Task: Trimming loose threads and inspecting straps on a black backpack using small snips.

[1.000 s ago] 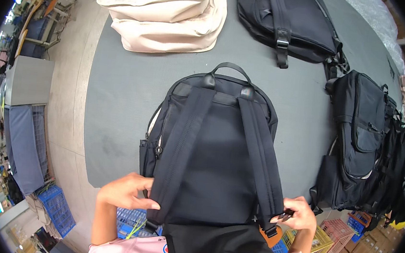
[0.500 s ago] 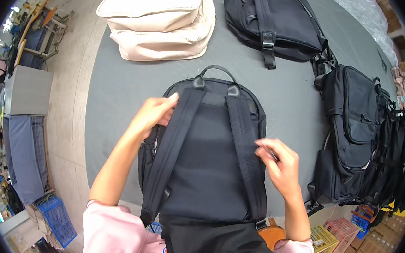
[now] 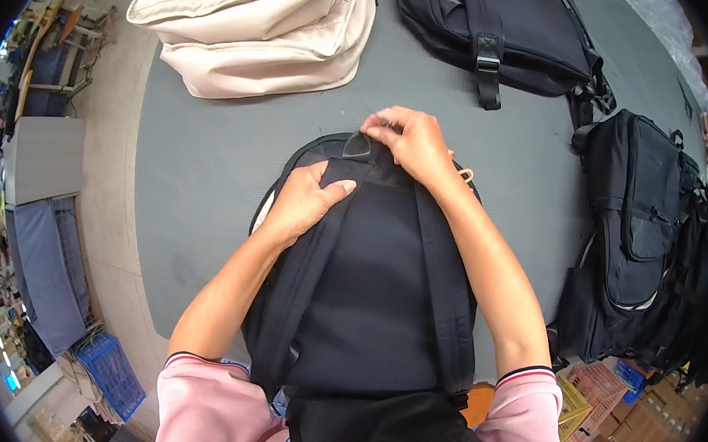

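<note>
**Evidently, both hands are busy at the pack's top end**

The black pack (image 3: 369,290) lies on the grey table (image 3: 206,183), straps up and top end away from the person, its near end just before the person's body. Fine handling near the handle (image 3: 358,146) seems to be the step in hand. To do it well, the left hand (image 3: 305,204) should keep the left strap (image 3: 307,259) flat and steady while the right hand (image 3: 413,144) works lightly, without dragging the pack askew. Keeping the right wrist higher would also help, since it hides part of the top edge.

Both elbows are bent and set wide, so the forearms slant inward. The left thumb lies on the strap near its upper end, apart from the bent forefinger; the other fingers are partly hidden, so I cannot tell how firmly they grip. The right hand arches over the handle from the right, palm down, with thumb and forefinger drawn close together above its leather end. Blur there leaves unclear what, if anything, they pinch.
</note>
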`<state>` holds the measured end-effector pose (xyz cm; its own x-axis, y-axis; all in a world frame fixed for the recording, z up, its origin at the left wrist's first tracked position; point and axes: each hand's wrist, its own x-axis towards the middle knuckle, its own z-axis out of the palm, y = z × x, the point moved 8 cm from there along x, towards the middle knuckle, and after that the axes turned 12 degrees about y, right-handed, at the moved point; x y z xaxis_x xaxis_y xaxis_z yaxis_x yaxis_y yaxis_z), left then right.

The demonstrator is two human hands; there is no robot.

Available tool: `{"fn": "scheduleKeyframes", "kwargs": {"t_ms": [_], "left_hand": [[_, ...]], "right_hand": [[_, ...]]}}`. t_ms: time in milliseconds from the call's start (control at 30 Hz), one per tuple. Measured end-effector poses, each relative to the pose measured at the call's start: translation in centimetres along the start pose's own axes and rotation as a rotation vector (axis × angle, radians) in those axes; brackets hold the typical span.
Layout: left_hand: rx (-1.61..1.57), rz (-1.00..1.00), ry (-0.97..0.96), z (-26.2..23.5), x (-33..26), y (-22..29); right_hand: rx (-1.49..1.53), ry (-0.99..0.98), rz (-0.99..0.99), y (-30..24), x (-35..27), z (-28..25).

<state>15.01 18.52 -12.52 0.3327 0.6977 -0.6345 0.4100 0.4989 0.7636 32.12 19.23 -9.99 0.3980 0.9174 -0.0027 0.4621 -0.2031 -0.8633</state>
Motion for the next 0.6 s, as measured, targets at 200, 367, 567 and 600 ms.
{"fn": "scheduleKeyframes", "kwargs": {"t_ms": [200, 367, 567, 600], "left_hand": [[-0.01, 0.187, 0.014, 0.2, -0.4, 0.4], [-0.009, 0.107, -0.04, 0.2, -0.8, 0.9], [0.4, -0.044, -0.419, -6.6, -10.2, -3.7], [0.028, -0.196, -0.517, -5.9, -13.1, -3.7]], "right_hand": [[0.072, 0.006, 0.005, 0.7, -0.3, -0.3], [-0.203, 0.014, -0.019, -1.2, -3.2, -2.5], [-0.185, -0.01, 0.219, 3.1, -14.6, -11.8], [-0.154, -0.135, 0.29, 4.1, -17.9, -12.0]]}}
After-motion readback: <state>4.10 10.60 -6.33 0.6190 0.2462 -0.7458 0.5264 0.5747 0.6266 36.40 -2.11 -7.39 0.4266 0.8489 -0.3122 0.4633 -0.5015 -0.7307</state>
